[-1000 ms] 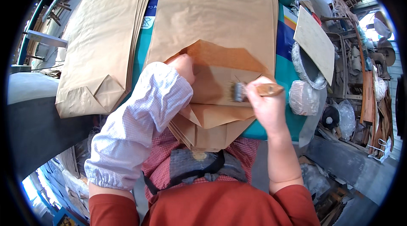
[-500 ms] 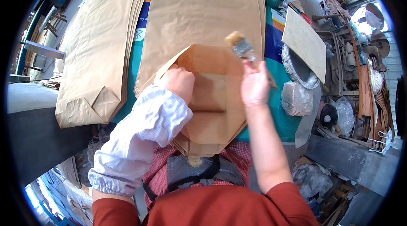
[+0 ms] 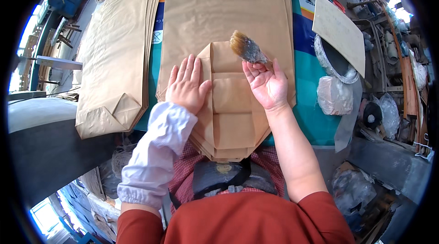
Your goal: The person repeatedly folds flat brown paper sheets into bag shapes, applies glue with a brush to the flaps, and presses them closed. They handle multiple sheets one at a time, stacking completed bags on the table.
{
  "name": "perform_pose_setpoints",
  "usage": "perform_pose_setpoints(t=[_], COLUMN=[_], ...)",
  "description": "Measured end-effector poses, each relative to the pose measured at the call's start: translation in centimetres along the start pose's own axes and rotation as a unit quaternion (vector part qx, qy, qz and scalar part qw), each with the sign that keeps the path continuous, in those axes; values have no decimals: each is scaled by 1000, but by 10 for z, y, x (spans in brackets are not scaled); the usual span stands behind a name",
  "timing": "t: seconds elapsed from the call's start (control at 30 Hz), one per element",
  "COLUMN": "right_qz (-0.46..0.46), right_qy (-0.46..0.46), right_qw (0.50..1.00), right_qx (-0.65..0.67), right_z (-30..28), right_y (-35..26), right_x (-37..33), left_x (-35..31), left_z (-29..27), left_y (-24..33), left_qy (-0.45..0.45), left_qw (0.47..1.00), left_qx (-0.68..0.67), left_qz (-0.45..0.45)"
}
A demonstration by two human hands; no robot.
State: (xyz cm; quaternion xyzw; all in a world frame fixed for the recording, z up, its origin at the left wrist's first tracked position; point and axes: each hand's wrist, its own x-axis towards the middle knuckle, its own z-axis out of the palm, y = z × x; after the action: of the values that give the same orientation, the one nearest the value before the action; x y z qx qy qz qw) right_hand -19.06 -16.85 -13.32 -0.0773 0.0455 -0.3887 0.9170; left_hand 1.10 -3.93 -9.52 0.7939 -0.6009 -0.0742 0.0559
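Observation:
In front of me lies a stack of brown paper bags (image 3: 224, 10), their near ends reaching my lap. The top bag's bottom (image 3: 233, 95) is spread into creased panels, with its left side folded inward. My left hand (image 3: 186, 86) rests flat on that folded left flap, fingers stretched out and thumb apart. Above the bag's right side, my right hand (image 3: 270, 86) is turned palm up with its fingers curled around a paintbrush (image 3: 247, 48). The brush's yellowish, wet-looking bristles point up and left; its handle is mostly hidden by the hand.
Left of the stack lies another pile of paper bags (image 3: 109, 47), the top one with a folded bottom. At the right stand a rough round basin (image 3: 320, 65) partly covered by a pale board (image 3: 338, 33), and a plastic-wrapped bundle (image 3: 335, 95). A teal printed sheet (image 3: 304, 118) lies underneath.
My left hand has gone from closed at the raised left flap to flat on top of it, and the flap now lies folded in. The brush has moved slightly left, its bristles turned.

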Motion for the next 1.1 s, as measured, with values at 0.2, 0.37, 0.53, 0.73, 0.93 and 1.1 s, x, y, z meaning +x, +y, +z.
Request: perform_pose_setpoints(t=[0.2,0.37,0.53,0.73,0.93,1.1], right_qz=[25,58,99,-73,-48,-36], right_qy=[-1,19,87,-199,-309,-312], right_qw=[999,992,926,520,360,438], right_qx=[-48,-112,-353,-828,-879,-842], right_z=[1,-12,22,119,107,99], right_y=[1,-3,-4,-50,-27,-8], right_x=[0,-1,-100,-117,-134,-149], left_x=[-71,-30,-25,-30,-25,-28], left_z=[12,-19,-9,-5,-2,0], left_y=[19,-17,-1,-8,-5,-5], left_qy=[50,-9,21,37,35,34], left_qw=[998,976,984,984,983,984], left_qx=[-5,-124,22,32,54,64], left_qz=[44,179,175,171,172,161])
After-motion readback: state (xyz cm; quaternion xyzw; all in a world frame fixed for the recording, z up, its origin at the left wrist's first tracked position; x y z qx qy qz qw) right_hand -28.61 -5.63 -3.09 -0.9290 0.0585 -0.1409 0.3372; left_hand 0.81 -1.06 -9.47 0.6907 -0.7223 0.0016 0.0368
